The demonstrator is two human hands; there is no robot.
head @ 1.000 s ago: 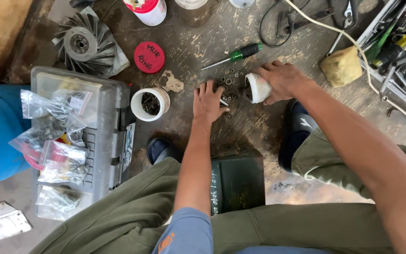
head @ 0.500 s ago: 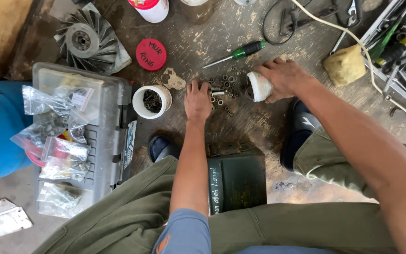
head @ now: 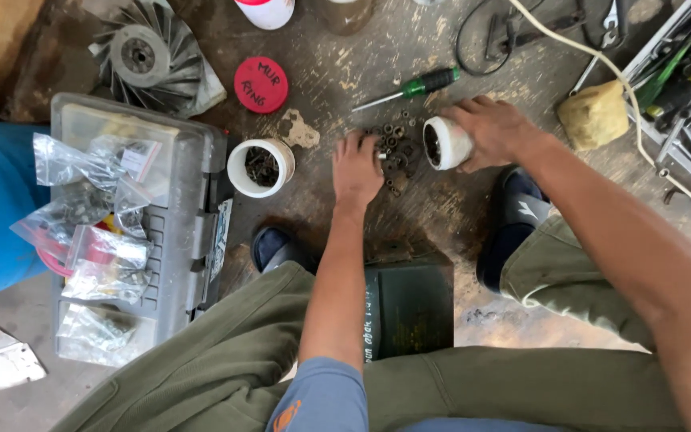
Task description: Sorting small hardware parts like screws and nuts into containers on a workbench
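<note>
Small hardware being gathered on the floor

Nuts (head: 393, 144) are covered by the spread left hand (head: 357, 166) fingers; a tipped white tub (head: 445, 142) is gripped beyond them by the right hand (head: 496, 130); sweeping in seems called for.

Stained floor (head: 441, 208) under scattered nuts (head: 393, 148)

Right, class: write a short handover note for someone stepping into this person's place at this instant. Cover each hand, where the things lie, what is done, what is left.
Left hand: palm down on the floor, fingertips at the pile of small nuts and washers, nothing gripped that I can see.
Right hand: holds the white tub tipped on its side, mouth toward the pile.
Second white tub: upright to the left, with dark hardware inside; its red lid lies apart.
Done: hardware lies spilled out.
Left: the pile remains loose on the floor.
</note>
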